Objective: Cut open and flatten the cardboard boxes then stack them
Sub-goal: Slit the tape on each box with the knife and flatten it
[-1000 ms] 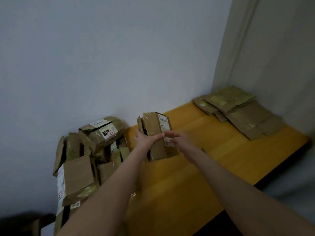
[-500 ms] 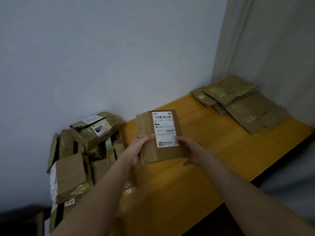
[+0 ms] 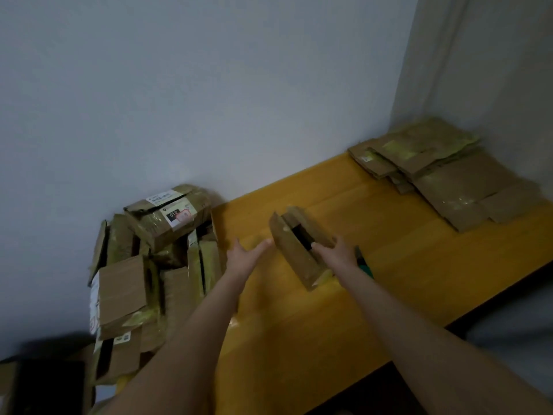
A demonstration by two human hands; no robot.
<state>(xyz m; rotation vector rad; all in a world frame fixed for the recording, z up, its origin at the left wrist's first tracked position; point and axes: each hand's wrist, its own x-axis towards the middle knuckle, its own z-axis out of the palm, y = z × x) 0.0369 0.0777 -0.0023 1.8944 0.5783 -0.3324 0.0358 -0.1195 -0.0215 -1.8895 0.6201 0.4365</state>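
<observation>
Holding small cardboard box (image 3: 292, 256) with right hand (image 3: 336, 253), thumb curled over edge beside dark gap between flaps. Box lying askew on yellow table (image 3: 299, 330), mid-surface. Left hand (image 3: 244, 257) spread, fingers straight, gripping nothing; fingertips at box's left flap, contact unclear. Pile of unflattened boxes (image 3: 155, 265) at left against wall. Flattened cardboard stack (image 3: 443, 175) in far right corner. Green-handled tool (image 3: 363, 265) partly hidden behind right wrist; type unclear.

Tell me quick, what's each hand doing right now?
Left hand: open, fingers straight, holding nothing.
Right hand: gripping the small brown cardboard box.
</observation>
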